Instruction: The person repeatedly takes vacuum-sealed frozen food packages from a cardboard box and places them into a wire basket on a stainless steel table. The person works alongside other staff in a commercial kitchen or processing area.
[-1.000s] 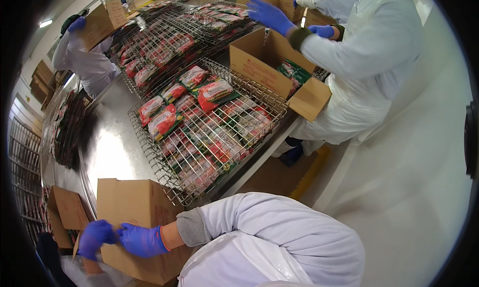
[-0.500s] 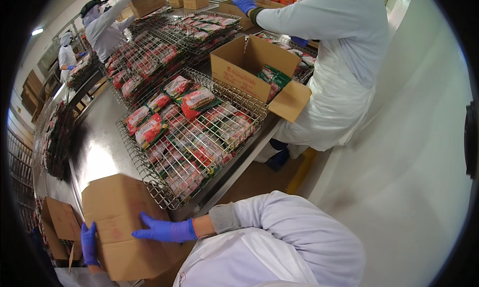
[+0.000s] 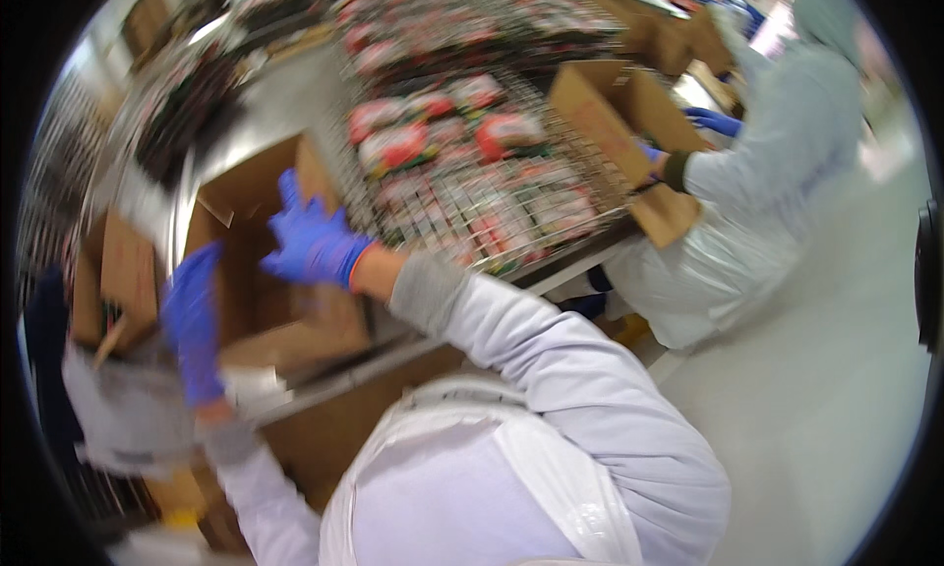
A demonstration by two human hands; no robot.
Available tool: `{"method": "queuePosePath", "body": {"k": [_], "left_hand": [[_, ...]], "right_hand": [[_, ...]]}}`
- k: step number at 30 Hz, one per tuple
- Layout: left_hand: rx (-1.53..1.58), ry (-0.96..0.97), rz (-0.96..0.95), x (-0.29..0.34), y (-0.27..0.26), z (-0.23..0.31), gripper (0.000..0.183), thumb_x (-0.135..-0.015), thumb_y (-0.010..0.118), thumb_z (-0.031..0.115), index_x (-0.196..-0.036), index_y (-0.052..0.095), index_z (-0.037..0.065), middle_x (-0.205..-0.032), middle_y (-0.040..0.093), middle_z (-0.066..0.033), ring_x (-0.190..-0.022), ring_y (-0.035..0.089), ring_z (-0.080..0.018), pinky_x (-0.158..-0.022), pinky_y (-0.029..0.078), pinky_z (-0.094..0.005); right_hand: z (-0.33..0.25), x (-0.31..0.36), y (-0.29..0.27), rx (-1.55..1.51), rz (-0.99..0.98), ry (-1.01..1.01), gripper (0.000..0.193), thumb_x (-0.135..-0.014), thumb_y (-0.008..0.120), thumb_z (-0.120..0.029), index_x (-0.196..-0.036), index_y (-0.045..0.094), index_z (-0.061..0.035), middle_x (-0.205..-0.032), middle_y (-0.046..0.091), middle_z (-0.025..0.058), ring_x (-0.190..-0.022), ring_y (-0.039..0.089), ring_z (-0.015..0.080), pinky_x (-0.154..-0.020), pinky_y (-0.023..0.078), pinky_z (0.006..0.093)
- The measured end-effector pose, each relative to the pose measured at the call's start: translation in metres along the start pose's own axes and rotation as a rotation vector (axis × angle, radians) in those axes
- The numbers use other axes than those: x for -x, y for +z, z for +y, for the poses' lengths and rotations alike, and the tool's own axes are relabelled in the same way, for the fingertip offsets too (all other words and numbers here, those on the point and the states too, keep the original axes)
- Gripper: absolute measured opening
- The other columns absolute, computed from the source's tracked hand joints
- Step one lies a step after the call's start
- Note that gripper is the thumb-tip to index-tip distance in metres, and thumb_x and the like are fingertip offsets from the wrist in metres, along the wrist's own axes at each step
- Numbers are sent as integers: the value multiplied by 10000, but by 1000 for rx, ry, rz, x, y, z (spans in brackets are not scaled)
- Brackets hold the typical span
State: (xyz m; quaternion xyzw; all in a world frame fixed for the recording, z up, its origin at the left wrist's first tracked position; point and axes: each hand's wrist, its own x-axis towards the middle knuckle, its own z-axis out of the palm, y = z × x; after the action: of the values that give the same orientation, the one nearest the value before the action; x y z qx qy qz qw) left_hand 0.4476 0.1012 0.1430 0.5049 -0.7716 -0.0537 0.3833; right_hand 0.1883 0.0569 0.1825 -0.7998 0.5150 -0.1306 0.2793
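An open cardboard box (image 3: 310, 338) stands on the metal table in front of me, its inside facing up and bare as far as I can see. My right hand (image 3: 315, 237), in a blue glove, is over the box opening with its fingers spread. At the box's left side is my left hand (image 3: 194, 315), also blue-gloved, its fingers stretched out but blurred; whether it touches the wall I cannot tell. Right beside the box lies a wire rack (image 3: 575, 227) with flat rows of red, white and green packs (image 3: 511, 133), several of them loose on top.
More loaded racks (image 3: 472, 25) are stacked farther back. At left, another open box (image 3: 128, 271) stands near a person in white. To the right, a co-worker (image 3: 777, 163) in white with blue gloves reaches into a cardboard box (image 3: 600, 123). The steel tabletop (image 3: 295, 99) runs behind my box.
The box, earlier tilted with its closed side showing between my hands, now stands with its opening up. My right hand has moved from its side to above the opening. The view has shifted.
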Motion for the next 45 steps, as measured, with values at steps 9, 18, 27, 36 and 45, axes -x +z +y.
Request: {"method": "queuePosePath", "body": {"k": [9, 18, 27, 36, 45], "left_hand": [[-431, 70, -136, 92, 58, 98, 451, -755, 701, 423, -1041, 676, 76, -959, 656, -180, -916, 630, -312, -856, 462, -424], [37, -355, 402, 45, -1, 103, 164, -616, 679, 162, -687, 612, 30, -622, 536, -77, -580, 502, -214, -555, 396, -338], [-376, 28, -229, 121, 82, 29, 460, -716, 752, 484, -657, 570, 66, -615, 541, -72, -604, 539, -294, -588, 418, -419], [108, -183, -79, -21, 46, 115, 183, -917, 567, 100, -1015, 656, -26, -948, 642, -127, -907, 613, -218, -814, 477, -335], [395, -200, -464, -220, 188, 162, 255, -922, 545, 185, -994, 682, -17, -950, 686, -95, -922, 627, -175, -863, 463, -292]], "right_hand": [[21, -28, 36, -9, -28, 74, 686, -811, 460, -92, -1448, 260, 66, -1268, 527, 319, -1199, 536, 371, -1012, 423, 342], [27, 17, -11, -1187, 390, -409, 582, -929, 440, -68, -1489, 281, -49, -1451, 403, 182, -1324, 424, 292, -1061, 386, 406], [-18, 65, 37, 587, -512, -194, 391, -886, 502, -347, -1177, 639, -125, -1188, 624, 133, -1099, 574, 326, -1032, 336, 578], [130, 152, -149, 82, 373, -426, 332, -860, 677, -285, -1134, 656, -99, -1123, 645, 119, -1024, 605, 305, -913, 453, 397], [260, 176, -217, 253, 24, -47, 402, -918, 588, -386, -1222, 619, -125, -1166, 641, 110, -1059, 589, 315, -915, 460, 406]]}}
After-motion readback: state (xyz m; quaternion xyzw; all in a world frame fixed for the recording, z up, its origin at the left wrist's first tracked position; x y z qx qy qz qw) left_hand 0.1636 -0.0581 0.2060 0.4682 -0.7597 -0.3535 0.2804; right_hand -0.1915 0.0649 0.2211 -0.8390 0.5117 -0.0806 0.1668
